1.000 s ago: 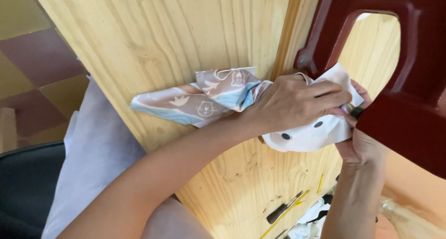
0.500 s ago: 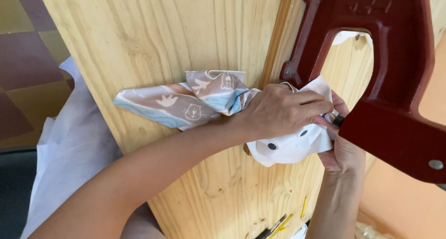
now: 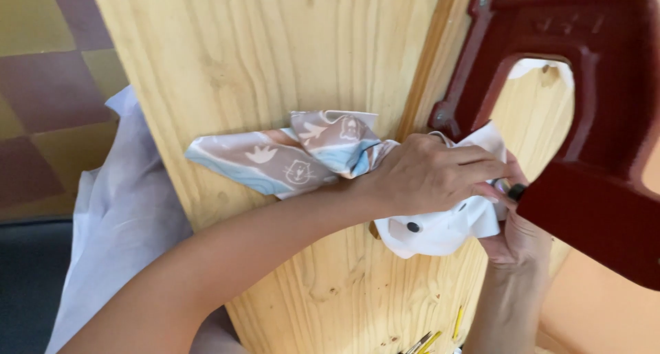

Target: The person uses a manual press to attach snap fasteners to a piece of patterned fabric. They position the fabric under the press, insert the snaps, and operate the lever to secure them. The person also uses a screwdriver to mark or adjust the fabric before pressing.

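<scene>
We see the white fabric piece with dark round snaps (image 3: 440,227) lying on the pale pine board (image 3: 275,65) under the dark red cast-iron press (image 3: 591,120); our left hand (image 3: 430,175) pinches it with closed fingers, our right hand (image 3: 519,237) grips it from below; its printed beige-and-blue end (image 3: 289,155) trails leftward
</scene>
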